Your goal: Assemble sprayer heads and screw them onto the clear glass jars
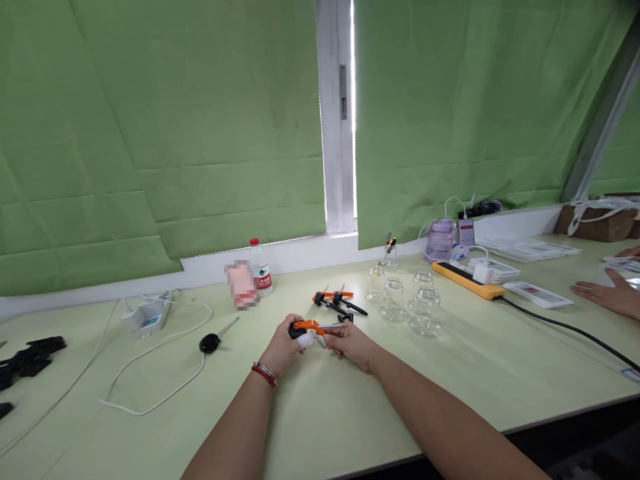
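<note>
Both hands meet above the table's middle on an orange-and-black tool (311,326) with thin metal rods; its exact kind I cannot make out. My left hand (286,348), with white tape on a finger, is closed around the black end. The fingers of my right hand (354,344) pinch the metal part at the other end. Just beyond lie similar orange-and-black tools (334,295) and a small black piece (345,318). Several clear glass jars (393,300) stand to their right. Farther back, a jar (391,257) holds thin tools.
At left are a black round device with a metal rod (210,343), a white cable, a power strip (150,320) and black parts (33,357). A water bottle (261,270) stands behind. On the right lie a yellow power strip (467,280), white panels and another person's hand (607,293).
</note>
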The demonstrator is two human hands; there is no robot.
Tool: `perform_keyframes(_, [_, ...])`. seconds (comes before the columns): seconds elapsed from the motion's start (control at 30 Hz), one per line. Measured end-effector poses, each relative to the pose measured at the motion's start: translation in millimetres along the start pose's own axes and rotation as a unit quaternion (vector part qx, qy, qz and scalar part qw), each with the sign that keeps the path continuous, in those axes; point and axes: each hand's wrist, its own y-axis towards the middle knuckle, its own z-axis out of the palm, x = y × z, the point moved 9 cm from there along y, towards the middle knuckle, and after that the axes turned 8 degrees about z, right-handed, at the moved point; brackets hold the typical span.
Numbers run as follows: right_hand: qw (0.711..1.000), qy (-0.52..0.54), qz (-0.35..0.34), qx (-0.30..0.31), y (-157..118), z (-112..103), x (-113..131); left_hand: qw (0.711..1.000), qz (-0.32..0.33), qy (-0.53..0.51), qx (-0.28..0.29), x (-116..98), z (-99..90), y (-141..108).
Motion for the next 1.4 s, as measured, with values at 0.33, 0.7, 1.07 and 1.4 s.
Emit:
perform_keyframes(0.33, [1.000, -0.011, 0.005, -0.009, -1.1, 0.4, 1.8, 1.000, 0.001, 0.005, 0.009, 3.7, 1.4, 0.9])
perform_keyframes(0.7, [1.000, -0.014, -0.007, 0.000, -0.6, 2.5, 1.3, 1.000, 0.003, -0.003, 0.015, 3.7, 3.4, -0.9])
perform_keyframes(1.07, [1.000, -0.009, -0.004, 0.000, -0.3, 2.2, 0.6, 1.000, 0.002, -0.007, 0.017, 2.3, 4.6, -2.3])
perform_keyframes(1.4, [1.000, -0.021, -0.022, 0.004, 1.5, 1.8, -1.1, 1.000, -0.003, -0.007, 0.022, 0.5, 6.3, -2.8])
